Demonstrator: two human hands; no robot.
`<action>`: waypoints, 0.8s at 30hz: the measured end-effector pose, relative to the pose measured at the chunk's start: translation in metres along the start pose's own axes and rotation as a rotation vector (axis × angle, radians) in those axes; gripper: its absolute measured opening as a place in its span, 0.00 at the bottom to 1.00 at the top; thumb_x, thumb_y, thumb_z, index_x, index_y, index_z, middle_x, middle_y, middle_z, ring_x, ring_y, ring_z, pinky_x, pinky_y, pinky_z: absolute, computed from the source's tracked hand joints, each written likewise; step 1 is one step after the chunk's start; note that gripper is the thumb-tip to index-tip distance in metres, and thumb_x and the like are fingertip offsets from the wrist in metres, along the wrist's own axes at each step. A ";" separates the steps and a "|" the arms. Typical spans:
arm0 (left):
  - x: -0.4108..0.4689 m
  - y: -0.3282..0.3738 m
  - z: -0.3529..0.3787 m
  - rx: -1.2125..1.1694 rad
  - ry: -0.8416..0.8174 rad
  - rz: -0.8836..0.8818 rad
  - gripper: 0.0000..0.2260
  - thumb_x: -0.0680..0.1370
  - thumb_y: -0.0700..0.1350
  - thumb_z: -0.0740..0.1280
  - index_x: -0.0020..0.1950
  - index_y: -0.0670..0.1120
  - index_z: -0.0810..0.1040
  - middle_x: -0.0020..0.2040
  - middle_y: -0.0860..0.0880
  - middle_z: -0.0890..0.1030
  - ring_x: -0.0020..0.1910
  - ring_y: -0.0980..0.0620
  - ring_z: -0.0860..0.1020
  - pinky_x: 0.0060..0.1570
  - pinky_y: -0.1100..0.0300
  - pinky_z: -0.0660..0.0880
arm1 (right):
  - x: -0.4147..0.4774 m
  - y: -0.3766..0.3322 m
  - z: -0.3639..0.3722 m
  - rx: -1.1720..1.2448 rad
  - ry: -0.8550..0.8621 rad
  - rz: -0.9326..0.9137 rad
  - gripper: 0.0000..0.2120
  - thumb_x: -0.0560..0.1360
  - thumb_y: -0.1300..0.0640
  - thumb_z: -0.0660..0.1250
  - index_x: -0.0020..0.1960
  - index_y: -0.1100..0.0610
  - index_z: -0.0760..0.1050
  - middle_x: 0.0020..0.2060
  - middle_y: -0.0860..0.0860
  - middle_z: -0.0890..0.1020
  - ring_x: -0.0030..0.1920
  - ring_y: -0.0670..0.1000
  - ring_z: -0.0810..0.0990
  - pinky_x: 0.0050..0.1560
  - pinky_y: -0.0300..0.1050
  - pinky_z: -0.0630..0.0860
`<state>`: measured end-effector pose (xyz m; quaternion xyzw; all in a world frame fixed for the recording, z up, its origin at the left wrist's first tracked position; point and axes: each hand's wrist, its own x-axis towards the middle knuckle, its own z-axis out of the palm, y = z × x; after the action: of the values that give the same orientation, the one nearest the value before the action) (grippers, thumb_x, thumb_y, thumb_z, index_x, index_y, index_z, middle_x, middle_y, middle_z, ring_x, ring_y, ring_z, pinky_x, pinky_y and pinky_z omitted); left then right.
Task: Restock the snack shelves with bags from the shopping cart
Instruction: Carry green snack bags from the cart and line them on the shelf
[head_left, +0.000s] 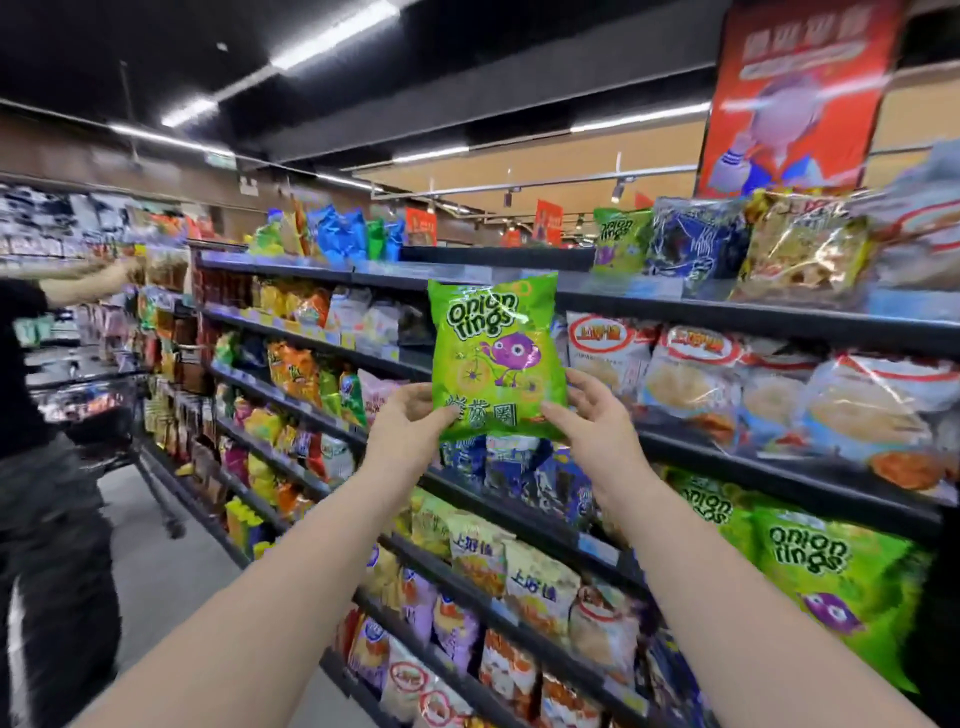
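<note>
a person's view down a supermarket snack aisle, both bare arms stretched forward. the left hand (410, 415) and right hand (587, 410) hold one green onion rings bag (496, 358) upright by its bottom corners. on each hand the fingers are curled round a corner, thumb on the front and the other fingers behind, clamped on the bag.

the bag is in the air in front of the snack shelves (779, 322), not resting on any of them. behind it is the dark edge of an upper shelf. to the right of the bag and above it, one matching onion rings bag (621, 241) stands on the top shelf among blue and clear packets. to the right of the bag and well below it, a row of matching onion rings bags (826, 582) fills a lower shelf. either spot looks like a possible home for this bag, and the view does not show which is meant.

far to the left of the bag stands a dark shopping cart (124, 415), its contents blurred, so it is unclear how many bags are left in it. a second person (31, 415) in dark clothes stands beside the cart and reaches toward another shelf.

judged from this view, the task is under way: the shelves look mostly full, this bag is not yet placed, and more trips to the cart may follow.
</note>
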<state>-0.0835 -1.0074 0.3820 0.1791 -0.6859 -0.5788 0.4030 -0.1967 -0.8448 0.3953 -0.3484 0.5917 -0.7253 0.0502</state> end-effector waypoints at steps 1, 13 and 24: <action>0.017 0.004 0.003 -0.021 -0.011 0.020 0.15 0.77 0.43 0.71 0.61 0.46 0.74 0.49 0.52 0.81 0.45 0.56 0.80 0.46 0.61 0.77 | 0.017 -0.004 0.001 -0.026 0.003 -0.037 0.17 0.76 0.66 0.68 0.60 0.51 0.71 0.55 0.49 0.81 0.49 0.42 0.81 0.50 0.33 0.76; 0.237 0.080 0.081 0.006 -0.122 0.447 0.21 0.75 0.39 0.72 0.64 0.52 0.69 0.53 0.47 0.81 0.49 0.53 0.80 0.38 0.74 0.72 | 0.232 -0.058 -0.032 -0.404 0.155 -0.446 0.25 0.74 0.63 0.71 0.67 0.50 0.68 0.46 0.42 0.76 0.42 0.35 0.77 0.46 0.28 0.74; 0.393 0.075 0.179 0.029 -0.311 0.488 0.31 0.75 0.34 0.70 0.71 0.57 0.63 0.51 0.52 0.76 0.43 0.53 0.80 0.45 0.58 0.80 | 0.362 -0.036 -0.059 -0.756 0.373 -0.400 0.28 0.75 0.60 0.71 0.72 0.47 0.66 0.56 0.46 0.72 0.53 0.48 0.74 0.54 0.46 0.77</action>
<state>-0.4429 -1.1509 0.5871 -0.0763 -0.7705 -0.4754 0.4176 -0.4902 -0.9615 0.5859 -0.3131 0.7347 -0.5044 -0.3283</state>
